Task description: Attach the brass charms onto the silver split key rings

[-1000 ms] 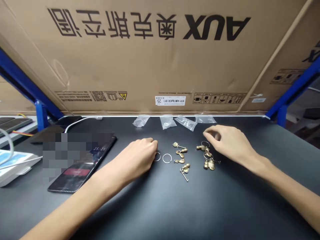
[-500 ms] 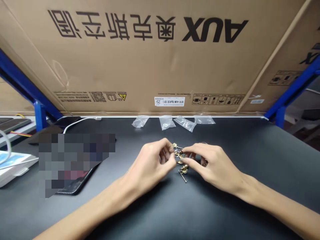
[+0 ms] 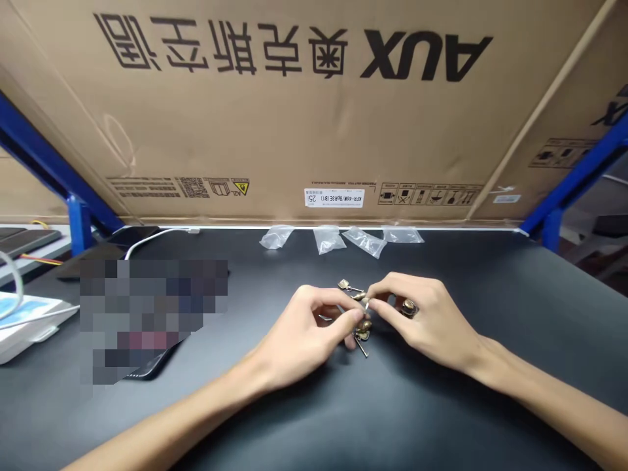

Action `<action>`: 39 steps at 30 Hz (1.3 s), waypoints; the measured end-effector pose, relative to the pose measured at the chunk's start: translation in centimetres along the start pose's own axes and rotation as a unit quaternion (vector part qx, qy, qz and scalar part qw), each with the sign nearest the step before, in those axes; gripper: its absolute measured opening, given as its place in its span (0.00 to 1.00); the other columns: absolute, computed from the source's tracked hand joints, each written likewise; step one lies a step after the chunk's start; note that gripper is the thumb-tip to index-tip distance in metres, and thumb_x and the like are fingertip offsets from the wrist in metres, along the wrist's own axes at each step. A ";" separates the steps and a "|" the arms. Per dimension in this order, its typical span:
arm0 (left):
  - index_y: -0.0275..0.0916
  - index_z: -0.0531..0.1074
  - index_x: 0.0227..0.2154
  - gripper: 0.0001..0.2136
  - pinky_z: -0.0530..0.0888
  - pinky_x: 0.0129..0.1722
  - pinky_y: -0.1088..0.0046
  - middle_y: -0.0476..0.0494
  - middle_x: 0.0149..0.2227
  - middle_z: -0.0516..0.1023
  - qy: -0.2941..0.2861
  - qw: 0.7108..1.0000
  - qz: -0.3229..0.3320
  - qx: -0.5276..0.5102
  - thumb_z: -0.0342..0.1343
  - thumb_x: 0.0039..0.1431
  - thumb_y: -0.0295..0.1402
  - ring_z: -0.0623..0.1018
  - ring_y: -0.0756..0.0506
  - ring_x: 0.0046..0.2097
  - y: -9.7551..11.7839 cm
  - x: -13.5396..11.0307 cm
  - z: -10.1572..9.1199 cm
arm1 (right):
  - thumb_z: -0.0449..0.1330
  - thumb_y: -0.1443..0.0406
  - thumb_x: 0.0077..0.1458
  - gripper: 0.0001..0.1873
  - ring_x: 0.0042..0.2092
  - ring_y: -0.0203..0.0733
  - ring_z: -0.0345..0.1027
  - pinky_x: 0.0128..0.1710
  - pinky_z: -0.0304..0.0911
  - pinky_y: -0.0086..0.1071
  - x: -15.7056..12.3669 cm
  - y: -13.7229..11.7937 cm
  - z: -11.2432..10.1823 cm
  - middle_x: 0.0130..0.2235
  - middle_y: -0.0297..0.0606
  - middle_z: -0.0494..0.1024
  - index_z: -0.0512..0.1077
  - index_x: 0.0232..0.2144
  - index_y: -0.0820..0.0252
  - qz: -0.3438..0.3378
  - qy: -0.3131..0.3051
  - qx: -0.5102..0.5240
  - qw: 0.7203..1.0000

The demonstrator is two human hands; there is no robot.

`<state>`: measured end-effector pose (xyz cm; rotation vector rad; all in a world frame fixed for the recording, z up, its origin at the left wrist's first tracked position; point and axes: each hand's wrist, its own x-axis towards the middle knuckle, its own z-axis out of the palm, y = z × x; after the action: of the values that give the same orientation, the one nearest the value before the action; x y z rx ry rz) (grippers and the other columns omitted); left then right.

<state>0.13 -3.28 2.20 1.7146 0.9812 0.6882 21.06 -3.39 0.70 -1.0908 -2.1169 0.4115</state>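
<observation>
Small brass charms [image 3: 351, 288] lie on the black table [image 3: 343, 405], some with thin pins. My left hand [image 3: 309, 330] and my right hand [image 3: 417, 317] meet over them in the middle. Both are pinched, fingertips nearly touching around a small metal ring and a brass charm [image 3: 364, 325]. Which hand holds which piece is too small to tell. Another brass charm [image 3: 408, 307] shows under my right fingers. A silver ring [image 3: 325, 318] peeks out below my left fingers.
Several small clear plastic bags [image 3: 328, 238] lie along the table's back edge, under a large tilted cardboard box [image 3: 294, 111]. A blurred phone [image 3: 147, 314] with a white cable [image 3: 147, 241] lies at the left. Blue frame posts [image 3: 78, 226] stand at both sides.
Both hands came from apart to the middle of the charms and pinched small pieces. In the last half second they shifted slightly right and closed tighter together.
</observation>
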 end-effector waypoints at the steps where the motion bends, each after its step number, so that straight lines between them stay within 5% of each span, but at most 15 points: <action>1: 0.38 0.79 0.32 0.11 0.71 0.26 0.78 0.47 0.26 0.79 0.001 1.000 0.004 0.002 0.53 0.63 0.36 0.76 0.50 0.27 0.0 0.0 0.1 | 0.58 0.65 0.62 0.06 0.32 0.36 0.71 0.32 0.65 0.29 0.0 0.0 0.0 0.34 0.34 0.80 0.75 0.35 0.57 -0.001 -0.003 0.000 1.000; 10: 0.37 0.78 0.29 0.07 0.69 0.27 0.77 0.48 0.26 0.79 0.002 0.997 0.029 0.077 0.55 0.57 0.30 0.76 0.50 0.28 -0.2 0.0 0.0 | 0.58 0.66 0.62 0.06 0.34 0.37 0.72 0.36 0.65 0.32 -0.2 0.3 0.3 0.34 0.33 0.80 0.76 0.36 0.57 -0.028 -0.029 -0.026 0.999; 16: 0.39 0.75 0.33 0.06 0.70 0.28 0.78 0.49 0.32 0.79 0.129 0.983 0.071 0.112 0.54 0.61 0.33 0.77 0.49 0.33 -0.5 0.5 -1.4 | 0.55 0.66 0.65 0.13 0.47 0.42 0.71 0.48 0.67 0.37 0.4 1.3 0.0 0.47 0.37 0.79 0.73 0.50 0.55 -0.060 -0.037 -0.103 0.992; 21: 0.39 0.75 0.37 0.09 0.72 0.25 0.78 0.44 0.44 0.79 0.193 0.968 0.083 0.135 0.52 0.63 0.37 0.78 0.47 0.39 -1.2 1.0 -2.0 | 0.54 0.65 0.65 0.13 0.45 0.44 0.70 0.45 0.67 0.41 0.7 2.2 0.5 0.44 0.41 0.78 0.75 0.48 0.57 -0.123 -0.084 -0.197 0.969; 25: 0.38 0.74 0.33 0.07 0.75 0.28 0.78 0.40 0.50 0.77 0.181 0.975 0.075 0.102 0.54 0.61 0.34 0.79 0.43 0.47 -1.5 1.0 -1.6 | 0.55 0.65 0.65 0.10 0.41 0.43 0.69 0.41 0.64 0.39 0.7 2.2 0.4 0.38 0.41 0.78 0.77 0.39 0.59 -0.114 -0.091 -0.241 0.960; 33: 0.37 0.73 0.28 0.03 0.78 0.37 0.74 0.42 0.46 0.80 0.147 0.980 0.087 0.102 0.55 0.54 0.26 0.80 0.45 0.45 -1.9 1.0 -0.7 | 0.52 0.66 0.65 0.11 0.37 0.44 0.70 0.40 0.61 0.39 0.6 1.9 0.2 0.36 0.42 0.78 0.74 0.38 0.61 -0.110 -0.115 -0.272 0.949; 39: 0.38 0.71 0.28 0.02 0.78 0.37 0.73 0.44 0.45 0.80 0.103 0.979 0.122 0.129 0.56 0.55 0.27 0.79 0.46 0.43 -2.4 0.8 -0.1 | 0.56 0.65 0.62 0.07 0.31 0.37 0.70 0.33 0.64 0.30 0.5 0.8 -0.3 0.33 0.34 0.79 0.74 0.34 0.58 0.002 -0.037 -0.060 0.997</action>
<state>-0.23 -2.14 -0.05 2.0454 1.0474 0.9462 21.52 -2.57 0.69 -1.1651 -2.2291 0.3345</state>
